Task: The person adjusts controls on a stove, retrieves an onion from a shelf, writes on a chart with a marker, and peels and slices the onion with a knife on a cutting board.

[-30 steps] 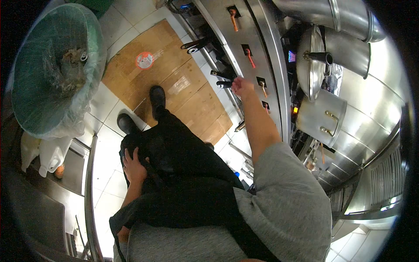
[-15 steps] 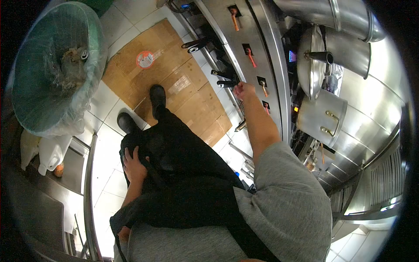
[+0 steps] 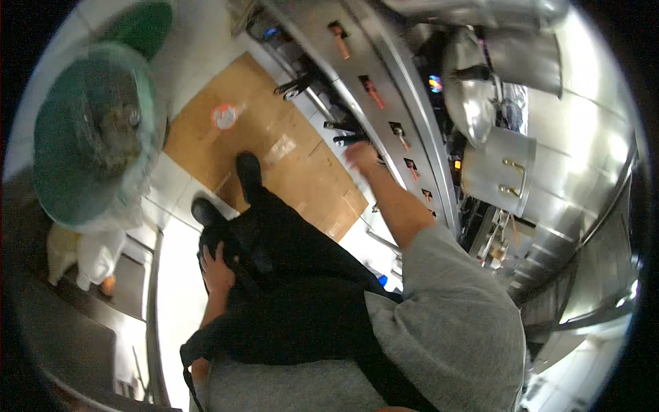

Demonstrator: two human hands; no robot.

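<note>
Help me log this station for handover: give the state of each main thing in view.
Right hand: blurred beside the black handles, grip unclear
Left hand: open, resting on dark clothing
Green bin: open, plastic-lined, holding waste
Cardboard: spread flat
Pot with gold-coloured handles: contents hidden
Orange stove levers: settings unreadable

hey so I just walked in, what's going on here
A person at a steel stove front has their right hand beside some black handles low along it; blur hides whether it grips anything. Their left hand rests on their left leg, fingers spread. A metal pot stands up on the stove, and cardboard lies underfoot.
</note>
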